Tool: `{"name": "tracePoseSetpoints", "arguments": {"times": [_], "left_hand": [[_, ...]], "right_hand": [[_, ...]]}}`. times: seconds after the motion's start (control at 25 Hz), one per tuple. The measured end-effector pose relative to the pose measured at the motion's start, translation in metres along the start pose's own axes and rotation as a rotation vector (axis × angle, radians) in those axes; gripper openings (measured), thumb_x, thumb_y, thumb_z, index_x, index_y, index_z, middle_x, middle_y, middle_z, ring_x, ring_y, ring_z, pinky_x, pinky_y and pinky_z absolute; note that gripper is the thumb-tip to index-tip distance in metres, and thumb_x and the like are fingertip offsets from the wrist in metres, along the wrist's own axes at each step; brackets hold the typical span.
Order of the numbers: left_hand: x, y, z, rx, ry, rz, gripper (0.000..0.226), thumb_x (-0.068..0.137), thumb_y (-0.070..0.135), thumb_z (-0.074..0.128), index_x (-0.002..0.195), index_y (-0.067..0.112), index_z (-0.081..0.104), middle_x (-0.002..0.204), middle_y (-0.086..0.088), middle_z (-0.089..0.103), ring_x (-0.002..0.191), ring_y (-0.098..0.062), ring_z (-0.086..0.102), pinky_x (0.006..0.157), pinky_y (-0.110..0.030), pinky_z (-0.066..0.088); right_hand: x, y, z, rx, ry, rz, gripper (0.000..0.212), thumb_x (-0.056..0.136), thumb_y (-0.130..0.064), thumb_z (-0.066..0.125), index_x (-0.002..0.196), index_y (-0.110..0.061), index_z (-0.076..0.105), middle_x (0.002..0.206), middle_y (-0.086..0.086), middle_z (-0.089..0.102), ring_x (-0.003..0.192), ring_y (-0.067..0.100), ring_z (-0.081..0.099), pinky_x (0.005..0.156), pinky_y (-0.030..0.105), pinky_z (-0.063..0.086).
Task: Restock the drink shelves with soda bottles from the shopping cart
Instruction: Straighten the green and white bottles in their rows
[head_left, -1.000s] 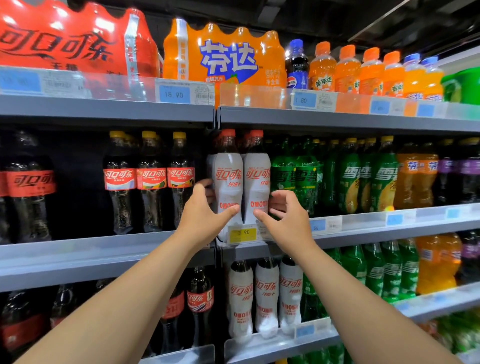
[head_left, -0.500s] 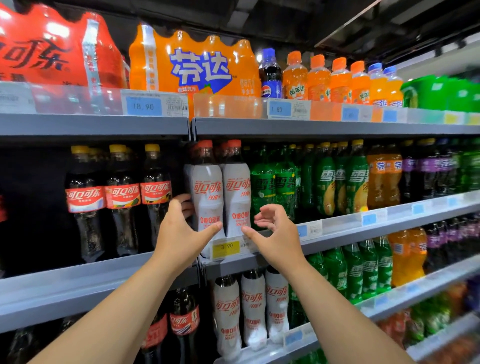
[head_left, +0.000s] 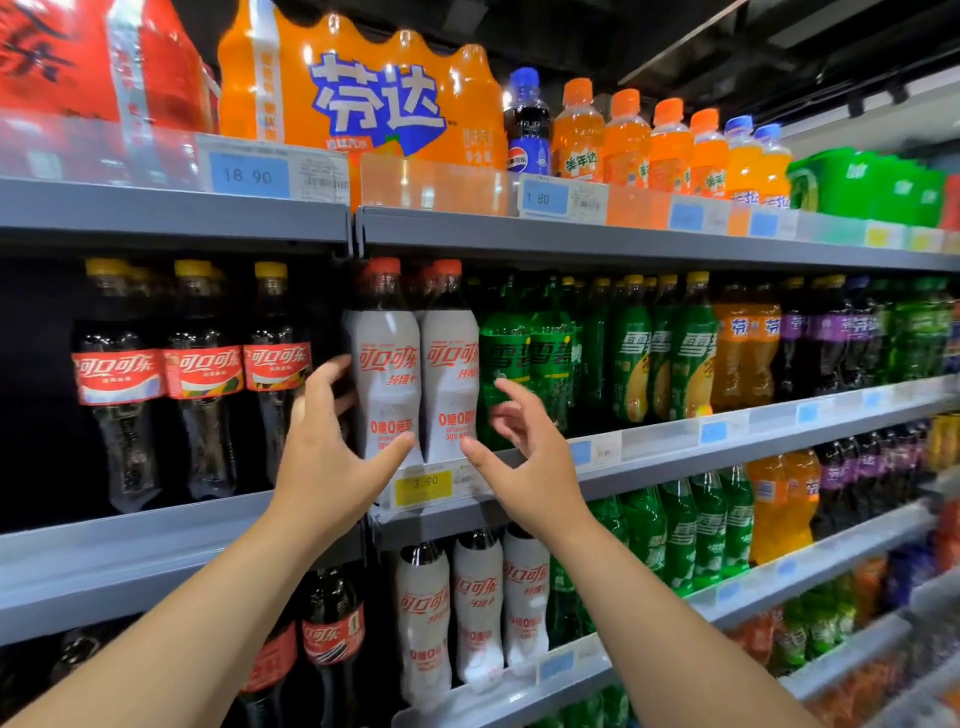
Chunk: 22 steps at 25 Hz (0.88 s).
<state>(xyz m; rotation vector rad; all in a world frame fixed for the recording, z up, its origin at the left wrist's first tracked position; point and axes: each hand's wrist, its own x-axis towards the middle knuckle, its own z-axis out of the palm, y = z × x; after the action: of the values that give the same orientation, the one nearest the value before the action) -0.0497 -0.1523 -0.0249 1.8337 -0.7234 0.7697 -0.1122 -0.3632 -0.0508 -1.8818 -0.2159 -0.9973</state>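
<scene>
Because the left white bottle (head_left: 387, 387) and the right white bottle (head_left: 450, 382) should stand square and label-forward at the front edge of the middle shelf (head_left: 675, 462), both hands bracket the pair rather than grasp it. Left hand (head_left: 332, 452): fingers spread and slightly curved beside the left white bottle, thumb across its lower front; the blur hides whether it makes contact. Right hand (head_left: 532, 460): fingers loose and apart, gripping nothing, thumb near the right white bottle's base, in front of the green bottles (head_left: 506, 358). Both stand upright, side by side, above the yellow price tag (head_left: 423, 487). Judged step: final straightening. No cart in view.
</scene>
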Motion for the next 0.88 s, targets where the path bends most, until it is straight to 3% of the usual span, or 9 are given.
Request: {"name": "tracePoseSetpoints", "arguments": {"times": [0.16,0.24,0.36,0.44,0.52,0.64,0.76,0.88], "left_hand": [[-0.002,0.004,0.002,0.087,0.055,0.107,0.079,0.079,0.03,0.081,0.146,0.027,0.039,0.13,0.0,0.044,0.123,-0.011,0.045,0.106,-0.038,0.041],[-0.003,0.009,0.006,0.158,0.135,0.196,0.074,0.081,0.037,0.074,0.145,0.018,0.042,0.128,-0.01,0.044,0.123,-0.019,0.042,0.11,-0.04,0.036],[-0.004,0.022,0.018,0.244,0.298,0.32,0.076,0.078,0.043,0.062,0.143,0.008,0.044,0.139,-0.023,0.038,0.138,-0.022,0.032,0.12,-0.028,0.021],[-0.005,0.035,0.034,0.249,0.355,0.379,0.07,0.081,0.042,0.061,0.14,0.006,0.047,0.143,-0.028,0.038,0.141,-0.027,0.033,0.121,-0.036,0.022],[-0.006,0.055,0.055,0.25,0.337,0.484,0.064,0.084,0.038,0.061,0.136,0.002,0.051,0.14,-0.023,0.045,0.137,-0.03,0.039,0.118,-0.04,0.027],[-0.006,0.088,0.1,0.183,0.202,0.58,0.055,0.085,0.028,0.063,0.133,0.005,0.052,0.137,-0.006,0.051,0.133,-0.018,0.046,0.114,-0.031,0.032],[-0.002,0.099,0.138,0.139,0.054,0.453,0.054,0.088,0.026,0.064,0.138,0.012,0.05,0.135,0.003,0.052,0.131,-0.01,0.049,0.11,-0.023,0.036],[0.007,0.095,0.166,0.192,0.009,0.321,0.057,0.089,0.023,0.07,0.14,0.015,0.048,0.134,0.003,0.053,0.127,-0.005,0.049,0.108,-0.014,0.035]], "right_hand": [[-0.003,-0.003,-0.015,0.036,-0.09,-0.087,0.057,0.093,-0.029,0.073,0.145,-0.032,0.05,0.137,-0.013,0.049,0.126,-0.001,0.053,0.105,0.02,0.046],[0.0,-0.001,-0.033,0.086,-0.11,-0.121,0.052,0.095,-0.026,0.071,0.143,-0.029,0.052,0.138,-0.011,0.05,0.13,0.002,0.052,0.106,0.025,0.049],[0.013,0.006,-0.07,0.093,-0.127,-0.187,0.049,0.095,-0.026,0.07,0.141,-0.024,0.052,0.137,-0.008,0.052,0.133,0.008,0.051,0.106,0.029,0.05],[0.024,0.013,-0.097,0.095,-0.145,-0.202,0.049,0.095,-0.027,0.069,0.14,-0.023,0.052,0.137,-0.007,0.053,0.135,0.009,0.049,0.107,0.028,0.049],[0.035,0.022,-0.119,0.089,-0.163,-0.217,0.049,0.094,-0.03,0.069,0.14,-0.023,0.052,0.138,-0.01,0.053,0.136,0.007,0.048,0.108,0.027,0.048],[0.051,0.038,-0.144,0.04,-0.167,-0.246,0.05,0.093,-0.03,0.071,0.139,-0.026,0.052,0.138,-0.014,0.053,0.136,0.003,0.047,0.108,0.024,0.046],[0.065,0.059,-0.155,-0.013,-0.16,-0.224,0.056,0.092,-0.03,0.075,0.142,-0.026,0.049,0.139,-0.017,0.052,0.135,-0.002,0.046,0.108,0.023,0.046],[0.078,0.075,-0.157,-0.067,-0.149,-0.155,0.065,0.089,-0.035,0.076,0.145,-0.023,0.045,0.139,-0.016,0.051,0.132,-0.003,0.046,0.106,0.024,0.046]]}}
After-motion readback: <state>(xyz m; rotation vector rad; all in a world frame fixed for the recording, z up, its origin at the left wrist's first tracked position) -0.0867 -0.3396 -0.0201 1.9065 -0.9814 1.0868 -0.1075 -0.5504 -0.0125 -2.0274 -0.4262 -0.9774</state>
